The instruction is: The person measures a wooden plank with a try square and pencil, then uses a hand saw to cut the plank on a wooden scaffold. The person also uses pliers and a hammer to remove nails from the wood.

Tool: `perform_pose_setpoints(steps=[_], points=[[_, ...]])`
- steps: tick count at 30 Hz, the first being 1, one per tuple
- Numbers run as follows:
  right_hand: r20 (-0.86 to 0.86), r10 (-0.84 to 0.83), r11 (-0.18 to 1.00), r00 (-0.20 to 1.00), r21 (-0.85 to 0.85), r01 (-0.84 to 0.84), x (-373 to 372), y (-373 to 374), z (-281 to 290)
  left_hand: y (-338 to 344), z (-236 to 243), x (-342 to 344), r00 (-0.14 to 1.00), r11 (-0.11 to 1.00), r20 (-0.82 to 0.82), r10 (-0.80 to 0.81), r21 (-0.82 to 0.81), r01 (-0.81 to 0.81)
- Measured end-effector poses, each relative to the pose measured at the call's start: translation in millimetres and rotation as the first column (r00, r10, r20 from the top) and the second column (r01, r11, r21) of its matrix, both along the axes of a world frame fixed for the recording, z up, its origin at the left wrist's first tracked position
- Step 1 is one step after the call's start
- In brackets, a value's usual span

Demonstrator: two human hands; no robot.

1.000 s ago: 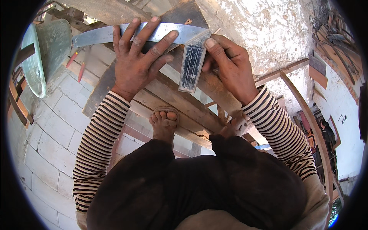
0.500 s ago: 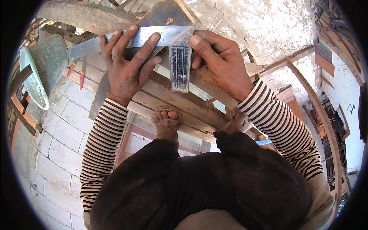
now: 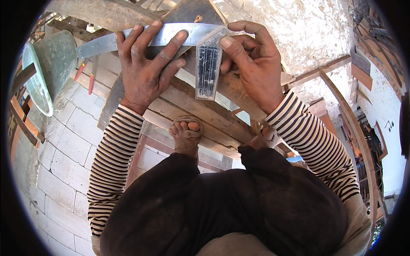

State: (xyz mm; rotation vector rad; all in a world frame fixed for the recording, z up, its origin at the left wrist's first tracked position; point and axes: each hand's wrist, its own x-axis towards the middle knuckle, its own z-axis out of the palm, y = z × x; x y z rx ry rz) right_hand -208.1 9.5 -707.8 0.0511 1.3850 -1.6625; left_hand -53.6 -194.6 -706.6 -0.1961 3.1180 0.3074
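Observation:
A try square (image 3: pixel 208 72) with a silver ruler blade and a clear-edged dark handle lies across a dark board (image 3: pixel 190 12). My left hand (image 3: pixel 147 68) rests on the blade with its fingers spread, the thumb held away below the edge. On the right, my right hand (image 3: pixel 256 59) has its thumb at the handle's side edge and its index finger by the top corner, closed on that end. Its curled inner fingers are partly hidden. The handle points down toward my feet.
My bare feet (image 3: pixel 188 130) stand at the wooden planks (image 3: pixel 213 113). A greenish bucket (image 3: pixel 57 64) lies tipped at the left, near red-handled pliers (image 3: pixel 91 81). A curved timber (image 3: pixel 356 123) rises at the right. Pale blocks (image 3: pixel 64 170) cover the lower left.
The try square and both hands have shifted a little to the right and up in the view. My right index finger has lifted and straightened near the square's corner.

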Motion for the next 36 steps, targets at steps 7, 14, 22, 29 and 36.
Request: perform_pose_setpoints(steps=[7,14,22,29,36], points=[[-0.047,-0.083,0.995,0.995,-0.063,0.080,10,-1,-5,1,2,-2,1.000,1.000,0.011,0.006,0.001,-0.006],[-0.048,-0.092,0.995,0.995,-0.049,0.089,12,-1,-7,0,1,0,1.000,1.000,0.028,0.014,0.006,-0.015],[-0.063,-0.080,0.997,0.995,-0.009,0.079,14,-2,-10,1,4,-3,1.000,1.000,-0.020,-0.012,0.019,0.012],[-0.078,-0.057,0.998,0.995,0.017,0.059,10,-2,-1,0,5,-5,0.998,0.999,-0.033,-0.046,0.014,0.046],[-0.105,-0.063,0.998,0.992,0.013,0.065,11,-2,-2,-5,3,-4,0.998,0.991,-0.012,0.066,0.116,-0.064]])
